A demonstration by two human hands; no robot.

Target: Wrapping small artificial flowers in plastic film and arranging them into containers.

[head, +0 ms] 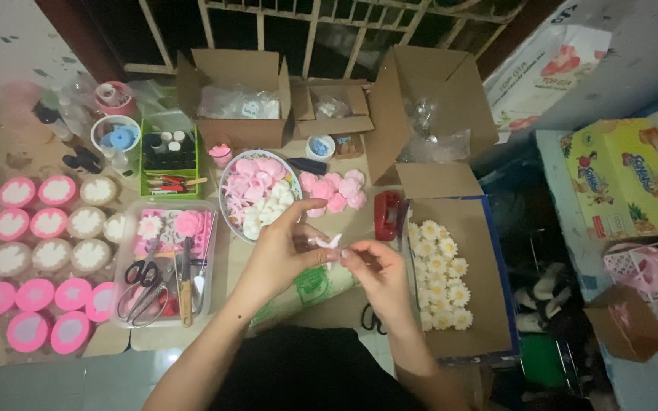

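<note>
Just below the round white plate of pink and white moulded pieces [257, 199], both hands are pinching a small white bow-shaped piece [333, 242]: left hand [283, 255] fingers and right hand [378, 274] fingers closing on it, seemingly shaping it; steady fingertip pressure looks needed.

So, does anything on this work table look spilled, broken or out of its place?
Nothing stands out. The pink and white cups sit in rows, the daisy shapes lie together in their box, and both hands hold one small white piece.
</note>
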